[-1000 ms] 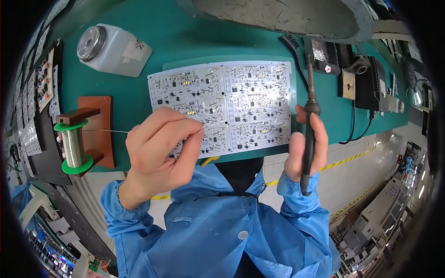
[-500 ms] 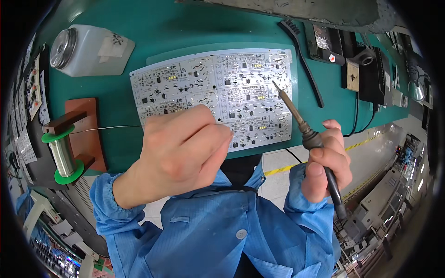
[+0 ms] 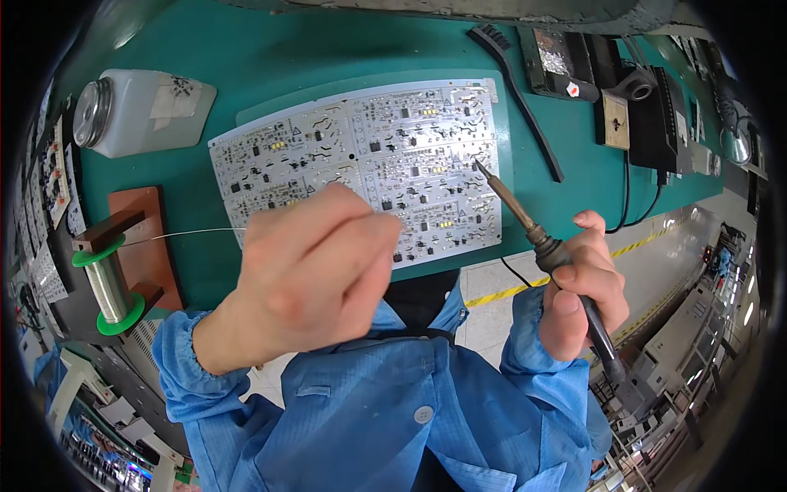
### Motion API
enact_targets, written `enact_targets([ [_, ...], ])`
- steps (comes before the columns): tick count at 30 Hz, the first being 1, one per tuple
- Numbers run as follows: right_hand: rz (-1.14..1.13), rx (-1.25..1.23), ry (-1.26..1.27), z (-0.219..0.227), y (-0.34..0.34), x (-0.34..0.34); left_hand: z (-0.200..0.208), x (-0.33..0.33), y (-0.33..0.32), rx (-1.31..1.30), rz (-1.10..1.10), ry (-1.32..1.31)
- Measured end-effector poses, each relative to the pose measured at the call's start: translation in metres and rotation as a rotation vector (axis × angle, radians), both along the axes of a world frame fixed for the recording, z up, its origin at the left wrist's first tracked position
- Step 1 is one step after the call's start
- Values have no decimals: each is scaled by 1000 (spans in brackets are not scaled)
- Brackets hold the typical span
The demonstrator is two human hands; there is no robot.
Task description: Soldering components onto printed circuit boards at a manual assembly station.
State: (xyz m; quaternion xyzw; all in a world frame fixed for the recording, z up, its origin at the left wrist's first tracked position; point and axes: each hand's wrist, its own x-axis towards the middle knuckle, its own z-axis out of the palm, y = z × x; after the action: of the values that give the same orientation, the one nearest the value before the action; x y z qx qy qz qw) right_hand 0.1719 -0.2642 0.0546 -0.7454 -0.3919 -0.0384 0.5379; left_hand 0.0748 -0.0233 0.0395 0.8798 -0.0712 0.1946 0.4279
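My left hand (image 3: 307, 266) is closed, its fingers pinched round the solder wire (image 3: 193, 232) that runs from a green-ended spool (image 3: 108, 287). The wire's free end is hidden by the fingers. Below and beyond the hand lies a white panel of circuit boards (image 3: 426, 193), dotted with small black and yellow parts; the hand covers its lower left area. My right hand (image 3: 584, 287) grips the dark handle of a soldering iron (image 3: 518, 211). The iron's tip points up and left over the panel's right side; whether it touches cannot be told.
The spool sits on a brown stand (image 3: 143, 246) at the left. A whitish square bottle (image 3: 156, 111) lies at the back left. Behind the panel's right side rest a black brush (image 3: 525, 107), a soldering iron holder (image 3: 631, 86) and a black box (image 3: 662, 123) with cables.
The view has shifted a little, so the panel appears farther left. The iron's tip now lies over a lower part of the panel's right side. Both hands keep their grips.
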Motion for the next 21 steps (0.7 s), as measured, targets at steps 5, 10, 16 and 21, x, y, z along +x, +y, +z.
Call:
enact_targets([
  [5,35,-26,-20,1,19,2,2,-1,14,58,139,4],
  [10,90,-19,-88,1,39,2,-1,1,17,70,162,4],
  [16,123,-60,-89,5,47,3,-4,-2,23,92,157,-10],
  [21,58,-55,-26,7,34,8,-10,1,22,81,197,-95],
])
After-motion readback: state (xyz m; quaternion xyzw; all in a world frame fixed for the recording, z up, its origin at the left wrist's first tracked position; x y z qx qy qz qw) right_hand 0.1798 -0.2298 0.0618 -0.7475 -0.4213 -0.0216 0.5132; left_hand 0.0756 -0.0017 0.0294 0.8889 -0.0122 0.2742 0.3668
